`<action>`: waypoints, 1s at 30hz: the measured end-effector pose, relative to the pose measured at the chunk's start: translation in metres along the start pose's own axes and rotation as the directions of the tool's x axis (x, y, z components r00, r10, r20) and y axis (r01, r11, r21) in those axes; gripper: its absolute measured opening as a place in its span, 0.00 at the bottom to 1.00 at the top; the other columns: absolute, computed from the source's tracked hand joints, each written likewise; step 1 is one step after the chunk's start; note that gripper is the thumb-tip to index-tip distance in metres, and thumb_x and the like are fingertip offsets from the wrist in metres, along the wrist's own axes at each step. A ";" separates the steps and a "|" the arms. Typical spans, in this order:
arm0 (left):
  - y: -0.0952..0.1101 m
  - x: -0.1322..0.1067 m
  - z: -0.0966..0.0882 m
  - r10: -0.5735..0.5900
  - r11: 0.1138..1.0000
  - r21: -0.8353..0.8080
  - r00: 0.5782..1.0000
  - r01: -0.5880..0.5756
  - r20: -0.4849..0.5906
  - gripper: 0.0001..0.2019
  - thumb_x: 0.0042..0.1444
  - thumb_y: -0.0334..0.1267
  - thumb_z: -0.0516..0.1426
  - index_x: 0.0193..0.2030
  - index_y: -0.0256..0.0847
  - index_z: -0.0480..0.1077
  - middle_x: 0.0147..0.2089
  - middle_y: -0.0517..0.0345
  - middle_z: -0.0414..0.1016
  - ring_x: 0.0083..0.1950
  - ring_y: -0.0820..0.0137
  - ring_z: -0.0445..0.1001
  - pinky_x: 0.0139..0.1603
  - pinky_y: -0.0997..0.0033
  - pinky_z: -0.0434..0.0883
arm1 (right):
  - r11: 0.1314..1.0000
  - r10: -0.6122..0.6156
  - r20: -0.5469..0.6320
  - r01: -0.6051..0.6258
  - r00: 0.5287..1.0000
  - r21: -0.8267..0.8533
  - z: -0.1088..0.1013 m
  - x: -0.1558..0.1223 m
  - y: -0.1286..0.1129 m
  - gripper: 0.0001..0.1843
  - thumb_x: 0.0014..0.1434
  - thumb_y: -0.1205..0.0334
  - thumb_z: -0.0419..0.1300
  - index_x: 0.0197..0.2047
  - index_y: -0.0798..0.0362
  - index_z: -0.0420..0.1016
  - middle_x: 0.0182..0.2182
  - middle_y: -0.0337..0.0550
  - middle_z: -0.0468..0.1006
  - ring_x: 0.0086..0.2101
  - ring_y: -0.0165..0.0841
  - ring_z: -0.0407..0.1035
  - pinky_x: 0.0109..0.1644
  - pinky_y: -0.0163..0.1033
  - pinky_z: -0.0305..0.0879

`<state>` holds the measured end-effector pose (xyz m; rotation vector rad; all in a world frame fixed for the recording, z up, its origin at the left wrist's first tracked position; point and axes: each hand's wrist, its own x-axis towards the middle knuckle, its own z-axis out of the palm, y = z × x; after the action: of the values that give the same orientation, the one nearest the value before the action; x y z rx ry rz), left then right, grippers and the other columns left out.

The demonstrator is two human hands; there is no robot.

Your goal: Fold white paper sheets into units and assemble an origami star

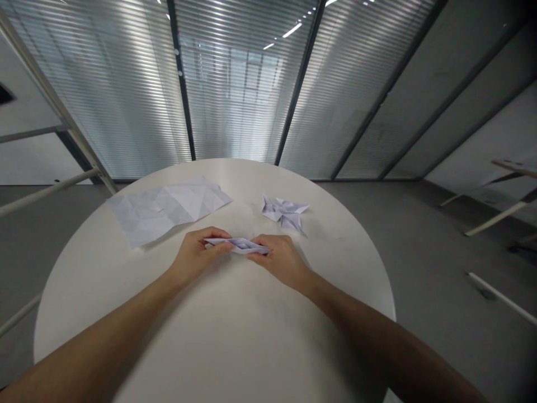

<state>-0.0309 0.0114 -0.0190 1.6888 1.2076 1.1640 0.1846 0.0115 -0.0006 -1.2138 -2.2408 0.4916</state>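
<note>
A narrow folded paper piece (242, 244), white with a slit-like opening along its middle, is held level between my two hands above the table. My left hand (200, 249) pinches its left end, thumb in front and fingers behind. At the other end, my right hand (280, 254) grips it with the thumb underneath and the fingers on top. Just beyond my right hand lies a folded paper star shape (286, 212) with several points. A creased sheet of paper (168, 207) spreads out beyond my left hand.
Everything rests on a round white table (235, 336). Glass panels with blinds (235, 101) stand behind its far edge. A pale metal frame (54, 187) is at the left, and table legs (495, 217) show at the right over the grey floor (428, 252).
</note>
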 end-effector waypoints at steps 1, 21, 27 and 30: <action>-0.001 0.001 -0.001 -0.003 1.000 -0.017 1.000 0.003 -0.028 0.13 0.47 0.45 0.64 0.34 0.37 0.76 0.30 0.57 0.77 0.26 0.74 0.70 0.27 0.77 0.64 | 1.000 -0.010 -0.012 0.009 1.000 -0.019 0.000 0.001 0.002 0.05 0.52 0.63 0.65 0.34 0.53 0.76 0.27 0.36 0.77 0.26 0.28 0.67 0.31 0.32 0.57; -0.005 0.006 -0.003 -0.036 0.984 -0.177 0.976 -0.002 -0.213 0.13 0.51 0.45 0.61 0.38 0.37 0.74 0.33 0.56 0.77 0.31 0.73 0.72 0.35 0.73 0.70 | 0.999 -0.049 -0.512 0.041 0.857 -0.028 -0.026 0.005 0.026 0.09 0.60 0.58 0.57 0.37 0.50 0.77 0.34 0.42 0.80 0.31 0.32 0.72 0.37 0.37 0.68; -0.004 0.005 -0.002 -0.028 0.990 -0.144 0.980 -0.001 -0.197 0.14 0.52 0.47 0.60 0.36 0.36 0.74 0.33 0.54 0.77 0.30 0.73 0.72 0.33 0.74 0.69 | 0.983 0.078 -0.678 -0.169 0.731 -0.069 -0.048 0.015 0.068 0.11 0.57 0.58 0.56 0.38 0.55 0.76 0.33 0.47 0.78 0.30 0.35 0.71 0.35 0.40 0.68; -0.003 0.005 -0.002 -0.022 0.992 -0.127 0.979 -0.004 -0.201 0.14 0.51 0.47 0.60 0.35 0.36 0.74 0.33 0.54 0.77 0.29 0.73 0.72 0.32 0.74 0.69 | 0.966 0.065 -0.685 -0.217 0.726 -0.139 -0.050 0.019 0.082 0.09 0.54 0.62 0.56 0.35 0.55 0.75 0.32 0.47 0.77 0.30 0.35 0.70 0.36 0.40 0.67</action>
<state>-0.0328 0.0171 -0.0205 1.4968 1.2336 1.4039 0.2606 0.0737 -0.0009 -1.3936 -1.5901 -0.1498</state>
